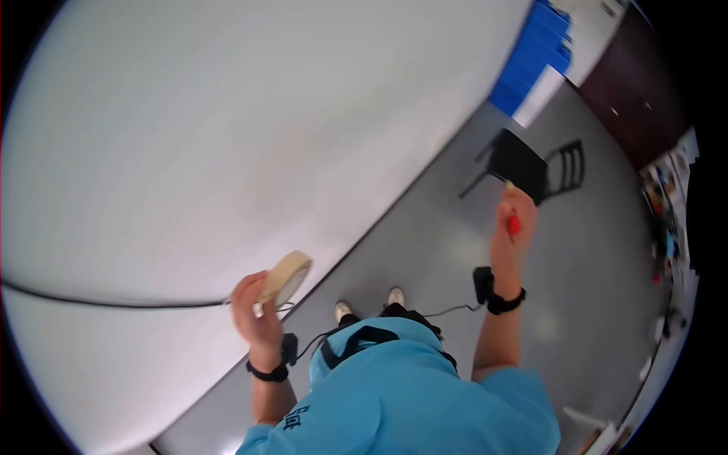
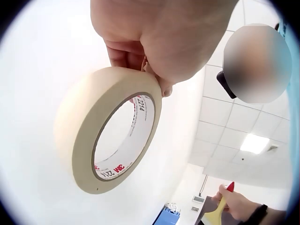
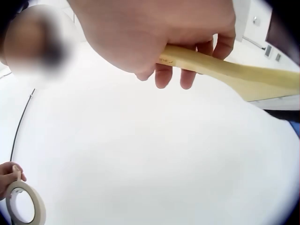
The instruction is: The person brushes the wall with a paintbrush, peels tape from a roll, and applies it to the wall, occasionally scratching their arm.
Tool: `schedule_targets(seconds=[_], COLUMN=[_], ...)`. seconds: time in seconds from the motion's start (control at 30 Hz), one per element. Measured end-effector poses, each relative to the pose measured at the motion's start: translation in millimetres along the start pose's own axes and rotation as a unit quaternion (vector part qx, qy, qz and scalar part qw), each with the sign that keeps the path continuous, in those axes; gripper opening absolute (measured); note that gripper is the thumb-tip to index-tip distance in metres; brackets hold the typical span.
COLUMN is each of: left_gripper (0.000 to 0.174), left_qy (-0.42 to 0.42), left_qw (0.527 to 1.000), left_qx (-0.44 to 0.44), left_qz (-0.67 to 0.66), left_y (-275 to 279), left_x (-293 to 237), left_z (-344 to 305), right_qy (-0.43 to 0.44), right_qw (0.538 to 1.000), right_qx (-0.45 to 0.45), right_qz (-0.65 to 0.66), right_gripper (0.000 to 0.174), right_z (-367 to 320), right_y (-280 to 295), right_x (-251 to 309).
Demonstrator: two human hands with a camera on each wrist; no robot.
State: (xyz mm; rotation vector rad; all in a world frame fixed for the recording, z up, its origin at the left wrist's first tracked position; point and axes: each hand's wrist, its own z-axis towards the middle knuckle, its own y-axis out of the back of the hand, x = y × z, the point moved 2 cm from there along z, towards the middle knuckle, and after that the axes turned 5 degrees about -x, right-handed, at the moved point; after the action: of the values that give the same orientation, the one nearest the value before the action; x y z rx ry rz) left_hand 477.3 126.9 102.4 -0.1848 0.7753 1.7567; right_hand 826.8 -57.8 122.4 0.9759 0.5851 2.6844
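Observation:
My left hand pinches a roll of masking tape at its edge, in front of the white wall. In the left wrist view the cream roll hangs below the thumb and fingers, its printed white core facing the camera. My right hand is raised on the other side and grips a paintbrush by its yellow handle. The handle's red end pokes out near the wrist. Toward the right edge of the right wrist view the handle widens to a metal band and dark bristles.
A large white wall fills the left side, meeting the grey floor along a diagonal edge. A black chair stands beyond the right hand, with blue bins farther back. A black cable runs across the wall.

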Motion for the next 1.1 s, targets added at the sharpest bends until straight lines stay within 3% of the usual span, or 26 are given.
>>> schedule_targets(seconds=[0.1,0.17,0.2,0.3,0.33,0.4,0.53,0.63,0.67,0.73,0.77,0.83,0.9,1.03,1.1], left_gripper=[0.028,0.033,0.034,0.036,0.035,0.036,0.036,0.036,0.035,0.033,0.032,0.032,0.033,0.033,0.034], left_qy=[0.019,0.011,0.008,0.015,0.018,0.018,0.013,0.013,0.016,0.025,0.042,0.057,0.065,0.058,0.072], left_qw=[1.000,0.999,0.999,0.998,0.998,0.998,0.998,0.998,0.998,0.997,0.996,0.995,0.995,0.996,0.995], left_qx=[0.024,0.039,0.045,0.054,0.064,0.061,0.053,0.052,0.055,0.060,0.068,0.066,0.068,0.056,0.050], left_qz=[0.009,0.009,0.002,-0.001,-0.009,-0.010,0.011,0.024,0.032,0.034,0.034,0.038,0.037,0.043,0.039], left_y=[0.3,2.1,2.6,9.2,8.9,8.6,20.0,28.5,30.7,32.0,33.4,34.9,35.5,27.1,27.7], left_x=[-2.8,-16.8,-17.7,-22.6,-23.4,-23.4,-18.0,-29.4,-35.6,-45.7,-43.1,-39.6,-36.2,-23.2,-21.4], left_z=[1.2,18.3,16.4,10.8,10.0,2.7,-12.0,-15.4,-17.4,-21.0,-23.0,-25.2,-28.6,-39.8,-45.0], right_qy=[0.023,-0.075,-0.063,-0.180,-0.177,-0.216,-0.188,0.012,0.014,0.061,0.060,0.111,0.152,0.165,0.178], right_qw=[0.998,0.991,0.991,0.925,0.925,0.879,0.850,0.809,0.809,0.693,0.690,0.619,0.585,0.554,0.560], right_qx=[0.051,0.107,0.116,0.285,0.285,0.379,0.363,0.323,0.320,0.337,0.344,0.403,0.444,0.411,0.398], right_qz=[-0.037,0.000,0.015,0.176,0.177,0.193,0.330,0.492,0.492,0.634,0.634,0.665,0.662,0.705,0.704], right_gripper=[0.019,0.020,0.020,0.020,0.020,0.017,0.012,0.010,0.010,0.012,0.012,0.018,0.023,0.022,0.021], right_z=[-14.8,-11.5,-17.0,-22.9,-19.1,-9.1,4.2,21.9,25.1,26.1,24.1,16.1,11.0,-4.1,-1.6], right_y=[-15.9,-24.5,-30.2,-38.0,-37.5,-38.7,-42.7,-28.6,-28.4,-33.3,-44.9,-65.0,-84.2,-123.2,-126.3], right_x=[2.7,8.9,15.1,35.7,44.5,61.0,95.5,118.4,126.2,151.7,164.9,192.5,221.3,263.0,280.7])
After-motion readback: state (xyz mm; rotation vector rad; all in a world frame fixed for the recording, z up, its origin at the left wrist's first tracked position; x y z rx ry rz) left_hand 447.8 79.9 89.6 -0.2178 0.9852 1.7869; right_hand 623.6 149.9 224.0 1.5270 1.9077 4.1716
